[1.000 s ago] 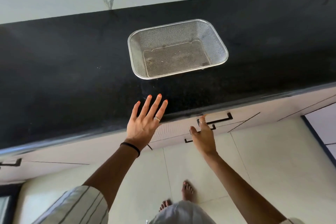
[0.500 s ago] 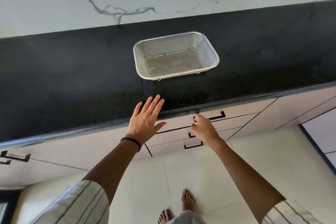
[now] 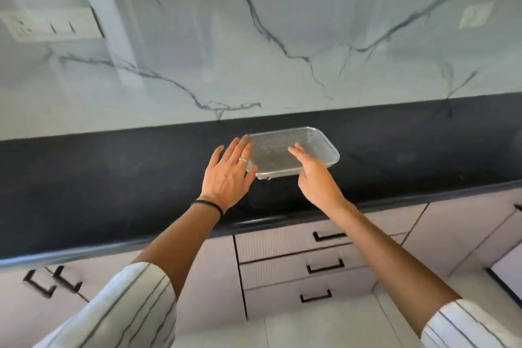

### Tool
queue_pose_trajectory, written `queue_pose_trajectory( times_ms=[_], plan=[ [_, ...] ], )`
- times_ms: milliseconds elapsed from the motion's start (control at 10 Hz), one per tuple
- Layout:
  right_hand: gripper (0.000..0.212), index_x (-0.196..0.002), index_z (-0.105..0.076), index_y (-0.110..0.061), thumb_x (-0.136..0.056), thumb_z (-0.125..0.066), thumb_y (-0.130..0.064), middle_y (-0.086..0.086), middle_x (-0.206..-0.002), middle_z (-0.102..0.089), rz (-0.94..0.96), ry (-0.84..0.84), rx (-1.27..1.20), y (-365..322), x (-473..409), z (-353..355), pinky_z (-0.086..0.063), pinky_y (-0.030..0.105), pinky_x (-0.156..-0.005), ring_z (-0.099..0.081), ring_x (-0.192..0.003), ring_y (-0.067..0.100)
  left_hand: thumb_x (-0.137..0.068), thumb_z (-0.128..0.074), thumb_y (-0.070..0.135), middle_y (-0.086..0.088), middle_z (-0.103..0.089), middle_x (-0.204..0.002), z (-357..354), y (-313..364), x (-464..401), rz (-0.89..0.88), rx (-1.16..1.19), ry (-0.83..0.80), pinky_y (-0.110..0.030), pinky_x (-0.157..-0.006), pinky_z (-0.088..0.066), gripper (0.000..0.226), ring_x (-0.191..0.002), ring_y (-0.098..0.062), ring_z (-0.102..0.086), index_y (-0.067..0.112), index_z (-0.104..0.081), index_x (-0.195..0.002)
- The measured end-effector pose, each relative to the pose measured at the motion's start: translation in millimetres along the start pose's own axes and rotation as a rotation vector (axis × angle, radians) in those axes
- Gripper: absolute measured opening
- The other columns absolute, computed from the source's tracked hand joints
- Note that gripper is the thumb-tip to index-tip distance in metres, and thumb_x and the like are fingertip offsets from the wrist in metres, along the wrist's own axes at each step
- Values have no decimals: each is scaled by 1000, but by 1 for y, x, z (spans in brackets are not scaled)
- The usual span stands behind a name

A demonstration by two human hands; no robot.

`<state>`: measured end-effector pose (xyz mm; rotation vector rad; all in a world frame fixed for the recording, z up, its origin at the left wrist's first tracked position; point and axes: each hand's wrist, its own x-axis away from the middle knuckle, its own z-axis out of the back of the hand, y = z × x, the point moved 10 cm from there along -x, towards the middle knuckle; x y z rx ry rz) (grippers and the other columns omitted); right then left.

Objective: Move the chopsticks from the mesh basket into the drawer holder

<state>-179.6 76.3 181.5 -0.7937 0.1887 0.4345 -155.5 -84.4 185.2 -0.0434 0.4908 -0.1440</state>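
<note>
1 mesh basket [image 3: 293, 151], 2 hands, 3 drawers [image 3: 296, 246].

A pale marble wall [image 3: 282, 22] with thin dark grey veins fills the far half of the scene. On its left sits a white switch plate [image 3: 48, 26], blurred. Below runs a black stone tabletop [image 3: 113, 178] with a rounded near edge. Under it stand light lavender-grey cabinet drawers [image 3: 282, 246] with black bar handles [image 3: 329, 236], and a pale tiled floor [image 3: 324, 325] shows nearest.
</note>
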Motion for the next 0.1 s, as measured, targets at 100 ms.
queue_pose_trajectory(
  times_ms=[100],
  plan=[
    [46, -138, -47, -11, -94, -41, -1, 2, -153, -35, 85, 119, 74, -36, -32, 35, -26, 26, -117, -35, -140, 15, -104, -32, 38, -2, -22, -162, 51, -17, -33, 46, -49, 64, -36, -121, -5, 53, -151, -17, -13, 15, -30, -152]
  ],
)
